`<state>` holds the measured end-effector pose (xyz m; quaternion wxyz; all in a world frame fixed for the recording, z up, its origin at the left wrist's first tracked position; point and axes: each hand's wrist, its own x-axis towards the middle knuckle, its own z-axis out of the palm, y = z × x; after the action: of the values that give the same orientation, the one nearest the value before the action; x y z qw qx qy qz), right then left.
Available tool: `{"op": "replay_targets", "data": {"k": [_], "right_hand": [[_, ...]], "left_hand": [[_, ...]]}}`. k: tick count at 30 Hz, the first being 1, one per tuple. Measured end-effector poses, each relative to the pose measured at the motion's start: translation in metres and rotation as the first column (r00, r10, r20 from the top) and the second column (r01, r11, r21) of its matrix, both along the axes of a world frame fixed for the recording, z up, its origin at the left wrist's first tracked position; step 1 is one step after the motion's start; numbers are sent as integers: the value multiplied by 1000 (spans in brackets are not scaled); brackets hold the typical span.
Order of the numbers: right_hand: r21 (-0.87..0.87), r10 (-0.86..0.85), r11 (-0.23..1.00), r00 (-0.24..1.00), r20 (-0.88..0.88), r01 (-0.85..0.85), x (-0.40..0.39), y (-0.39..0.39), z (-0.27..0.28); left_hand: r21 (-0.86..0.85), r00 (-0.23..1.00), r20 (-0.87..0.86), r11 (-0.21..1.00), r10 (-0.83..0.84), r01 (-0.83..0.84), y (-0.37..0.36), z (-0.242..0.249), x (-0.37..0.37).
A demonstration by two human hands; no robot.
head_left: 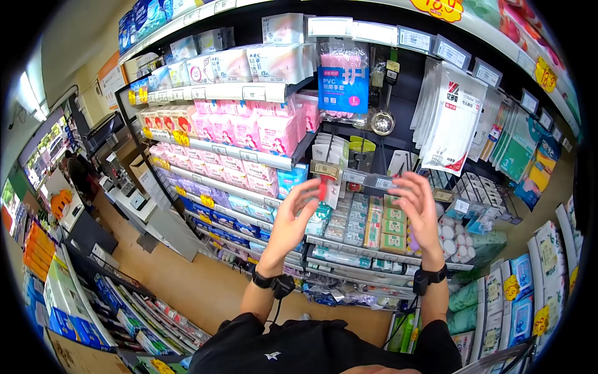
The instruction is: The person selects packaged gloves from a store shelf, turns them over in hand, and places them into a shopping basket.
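My left hand (291, 217) is raised to the shelf front, its fingertips pinching a small red item (323, 185) that hangs below a peg's price tag (326, 169). Just to the right, my right hand (421, 210) is held up with its fingers spread and nothing in it, close to the price tags (385, 182) on the hanging rail. Both wrists wear black bands. Rows of small boxed goods (374, 225) sit on the shelf between and behind my hands.
Pink tissue packs (249, 131) fill the shelves to the left. Above hang a blue-labelled PVC glove pack (342, 87), a metal ladle (383, 119) and white packets (455, 118). A low display rack (124, 311) stands at lower left, and a person (78, 171) is by a far counter.
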<state>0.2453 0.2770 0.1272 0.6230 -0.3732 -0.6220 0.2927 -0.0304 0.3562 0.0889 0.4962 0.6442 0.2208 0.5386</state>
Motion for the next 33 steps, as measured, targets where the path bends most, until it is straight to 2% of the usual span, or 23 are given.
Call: {"op": "replay_targets", "data": {"k": [3,7,9,10,12,14,16,18,21,24,28,30,33], "right_hand": [[10,-28,1000,999,45,28,-5,33,15],[20,-85,996,991,99,83,-8,78,27],[29,-113,993,985,129,110,-4,105,28],[34,-119,993,985,128,116,-1,119,27],[84,-187,981,967,171,174,8,148,25],[84,-211,976,962,172,199,13,174,22],[76,-314,949,915,253,305,13,191,23],[74,-310,951,919,243,301,12,206,21],[85,-347,938,912,221,336,10,225,18],[44,-337,941,918,212,335,7,234,13],[112,-368,930,897,245,351,7,240,9],[122,-404,915,878,258,385,7,240,8],[113,-420,907,880,222,404,5,241,12]], "left_hand": [[153,1000,18,988,-13,11,44,15,12],[164,997,69,986,-42,30,97,39,38],[236,999,2,971,50,-49,126,45,51],[240,999,1,970,45,-44,139,48,57],[282,978,-54,943,200,-177,163,52,70],[286,976,-29,938,214,-197,187,52,84],[206,975,-19,955,222,-213,197,58,92],[226,969,-12,945,246,-237,205,60,99],[279,893,-141,882,428,-379,216,63,106],[298,877,-174,872,449,-387,219,65,108],[280,897,-181,895,403,-346,219,67,109],[178,922,-216,942,320,-285,219,69,108],[122,903,-281,945,326,-303,213,75,106]]}}
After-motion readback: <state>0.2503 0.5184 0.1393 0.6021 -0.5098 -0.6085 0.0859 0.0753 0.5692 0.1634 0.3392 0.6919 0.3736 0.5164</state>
